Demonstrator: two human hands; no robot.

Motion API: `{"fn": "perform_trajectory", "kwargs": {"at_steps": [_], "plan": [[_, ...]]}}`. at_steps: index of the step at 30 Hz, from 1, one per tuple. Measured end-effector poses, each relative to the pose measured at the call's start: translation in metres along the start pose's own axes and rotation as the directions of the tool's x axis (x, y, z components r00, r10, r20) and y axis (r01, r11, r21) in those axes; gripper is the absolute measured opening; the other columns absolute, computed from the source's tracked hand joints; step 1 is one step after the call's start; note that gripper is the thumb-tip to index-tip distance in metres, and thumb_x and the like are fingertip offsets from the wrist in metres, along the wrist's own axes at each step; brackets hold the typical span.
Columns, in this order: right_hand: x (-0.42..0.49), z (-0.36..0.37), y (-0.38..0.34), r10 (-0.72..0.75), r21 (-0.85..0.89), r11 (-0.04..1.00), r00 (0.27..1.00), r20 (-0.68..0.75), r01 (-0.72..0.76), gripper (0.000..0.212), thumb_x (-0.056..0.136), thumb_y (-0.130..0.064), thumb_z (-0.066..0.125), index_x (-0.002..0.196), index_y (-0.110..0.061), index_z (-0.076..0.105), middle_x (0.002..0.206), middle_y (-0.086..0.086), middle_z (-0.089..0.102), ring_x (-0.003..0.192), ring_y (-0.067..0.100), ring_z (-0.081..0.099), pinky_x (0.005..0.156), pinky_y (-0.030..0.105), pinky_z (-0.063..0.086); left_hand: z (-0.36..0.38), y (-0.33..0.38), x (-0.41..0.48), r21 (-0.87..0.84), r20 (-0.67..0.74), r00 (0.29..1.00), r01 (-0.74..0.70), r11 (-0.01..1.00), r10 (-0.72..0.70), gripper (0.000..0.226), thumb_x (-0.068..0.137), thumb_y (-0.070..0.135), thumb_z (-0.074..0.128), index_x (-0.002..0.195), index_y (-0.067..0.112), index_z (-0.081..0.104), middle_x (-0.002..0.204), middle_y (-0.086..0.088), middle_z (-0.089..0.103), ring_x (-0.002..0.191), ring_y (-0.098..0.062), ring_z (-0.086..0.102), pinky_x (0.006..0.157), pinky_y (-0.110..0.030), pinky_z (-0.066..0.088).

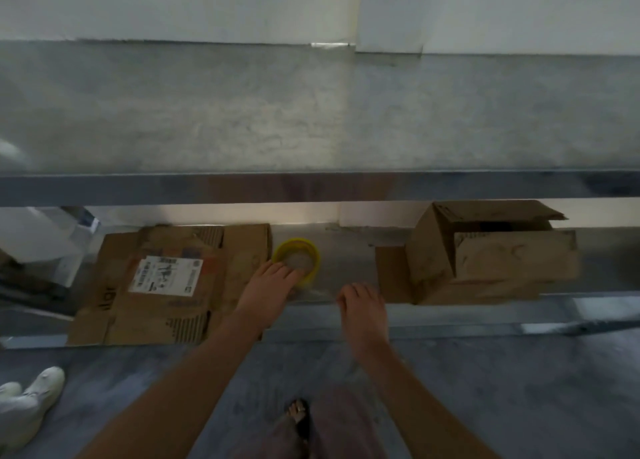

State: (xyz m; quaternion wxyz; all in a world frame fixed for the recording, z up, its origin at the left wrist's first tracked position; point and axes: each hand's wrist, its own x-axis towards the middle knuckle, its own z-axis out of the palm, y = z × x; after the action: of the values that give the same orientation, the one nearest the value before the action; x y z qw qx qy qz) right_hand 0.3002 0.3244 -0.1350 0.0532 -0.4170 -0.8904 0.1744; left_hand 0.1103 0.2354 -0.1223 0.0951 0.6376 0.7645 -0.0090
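Down on a rack's lower shelf (349, 250), a person works a yellow tape roll (296, 258) with both hands.

Lying flat on the shelf between flattened cardboard (162, 282) and an open-flapped cardboard box (485, 257), the roll sits under the fingers of the left hand (268, 285), which curl over its near rim. The right hand (362, 308) hovers just beside it, fingers curled (a faint clear strip seems to run towards them, but the blur hides any pinch). The step likely goes best with the left hand pinning the roll and the right drawing any strip low and straight. Both shelves are bare grey metal; the upper shelf (311, 112) meets a white wall (207, 4). White shoes (34, 389) stand on the grey floor (519, 389).
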Motion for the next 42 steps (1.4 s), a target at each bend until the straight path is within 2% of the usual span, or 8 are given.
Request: {"fn": "perform_trajectory", "kwargs": {"at_steps": [6,17,21,24,28,31,34,42], "plan": [[0.004,-0.002,-0.008,0.065,0.073,0.994,0.988,0.14,-0.076,0.019,0.095,-0.009,0.046,0.11,-0.018,0.054,0.11,0.004,0.063,0.103,0.026,0.059,0.078,0.033,0.038,-0.023,-0.003,-0.011,-0.033,-0.111,0.99,-0.093,0.995,0.089,0.055,0.078,0.004,0.059,0.13,0.021,0.055,0.12,-0.002,0.064,0.114,-0.023,0.057,0.108,-0.036,0.033],[-0.025,-0.11,0.003,-0.036,0.346,0.934,0.987,-0.155,0.088,0.011,0.089,-0.021,0.067,0.087,-0.016,0.057,0.087,-0.006,0.055,0.074,0.013,0.057,0.063,0.02,0.038,-0.103,0.049,-0.05,-0.196,-0.424,0.902,-0.172,0.965,0.075,0.032,0.083,0.025,0.061,0.113,0.015,0.066,0.113,-0.005,0.067,0.104,-0.023,0.059,0.095,-0.032,0.039],[-0.036,-0.159,0.037,-0.074,0.319,0.944,0.995,-0.06,0.09,0.016,0.092,-0.031,0.067,0.087,-0.03,0.052,0.073,-0.017,0.057,0.062,-0.006,0.054,0.052,0.006,0.038,-0.126,0.093,-0.05,-0.227,-0.426,0.902,-0.187,0.956,0.075,0.037,0.081,0.016,0.073,0.117,0.016,0.064,0.11,-0.003,0.065,0.096,-0.021,0.061,0.087,-0.028,0.044],[-0.039,-0.202,0.073,-0.114,0.321,0.941,0.993,-0.003,0.109,0.012,0.092,-0.033,0.064,0.09,-0.035,0.053,0.079,-0.018,0.06,0.071,-0.007,0.058,0.064,0.009,0.047,-0.142,0.135,-0.042,-0.342,-0.374,0.927,-0.163,0.925,0.025,0.04,0.086,0.031,0.069,0.125,0.026,0.058,0.112,0.009,0.055,0.101,-0.006,0.047,0.089,-0.022,0.041],[-0.036,-0.254,0.121,-0.139,0.342,0.93,0.99,-0.005,0.132,0.016,0.09,-0.032,0.068,0.094,-0.036,0.053,0.082,-0.02,0.06,0.077,-0.009,0.056,0.072,0.012,0.048,-0.16,0.191,-0.019,-0.411,-0.282,0.957,-0.056,0.91,-0.069,0.054,0.082,0.043,0.069,0.132,0.037,0.049,0.124,0.007,0.053,0.111,-0.011,0.047,0.095,-0.032,0.045],[-0.031,-0.284,0.148,-0.115,0.402,0.907,0.992,-0.054,0.128,0.023,0.085,-0.038,0.073,0.1,-0.039,0.056,0.076,-0.028,0.053,0.067,-0.014,0.054,0.056,0.004,0.039,-0.176,0.22,0.0,-0.524,-0.305,0.93,0.017,0.851,-0.207,0.051,0.082,0.034,0.073,0.123,0.048,0.046,0.12,0.01,0.054,0.105,-0.012,0.052,0.083,-0.028,0.05],[-0.027,-0.307,0.174,-0.097,0.459,0.878,0.989,-0.109,0.137,0.012,0.083,-0.037,0.076,0.085,-0.036,0.064,0.073,-0.024,0.061,0.07,-0.016,0.058,0.061,-0.001,0.04,-0.192,0.244,0.014,-0.61,-0.272,0.944,-0.018,0.792,-0.188,0.044,0.072,0.05,0.076,0.105,0.053,0.048,0.108,0.022,0.053,0.098,-0.002,0.052,0.071,-0.018,0.047],[-0.004,-0.313,0.222,-0.029,0.63,0.776,1.0,-0.01,0.029,0.007,0.085,-0.033,0.075,0.085,-0.028,0.07,0.075,-0.012,0.073,0.069,0.002,0.069,0.082,0.035,0.06,-0.208,0.275,0.059,-0.526,-0.365,0.926,-0.119,0.842,-0.097,0.035,0.078,0.038,0.076,0.106,0.038,0.056,0.104,0.018,0.057,0.096,0.002,0.049,0.077,-0.016,0.039]]}}
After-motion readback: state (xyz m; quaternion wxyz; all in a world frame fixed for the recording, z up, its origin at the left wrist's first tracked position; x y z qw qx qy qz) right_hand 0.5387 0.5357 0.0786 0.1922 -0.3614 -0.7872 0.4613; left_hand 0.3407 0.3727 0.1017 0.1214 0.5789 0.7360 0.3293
